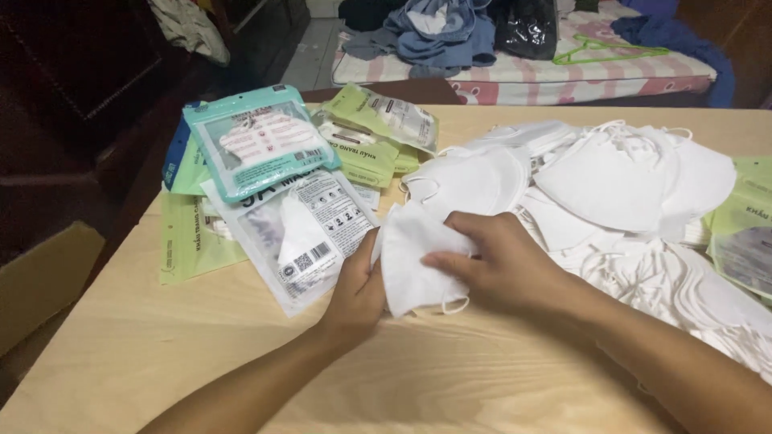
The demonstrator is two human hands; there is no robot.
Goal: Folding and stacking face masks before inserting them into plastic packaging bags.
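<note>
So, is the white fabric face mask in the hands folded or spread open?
Folded: the white fabric face mask lies flat in half between left hand and right hand.

Teal pouch (256, 149) atop clear pouch (301, 233); green pouches (378, 128) behind; green pouch (744, 233) at right edge.

1. Folded mask (418, 269): plain white.
2. Mask pile (611, 193): white throughout.
3. Top pouch (257, 145): teal border, clear window.
4. Lower pouches (366, 157): light green.
5. Clear pouch (310, 233): transparent with black print.
6. Bench (201, 354): pale wood grain.
7. Bed sheet (563, 72): pink and white stripes.
8. Hanger (607, 50): green.
</note>
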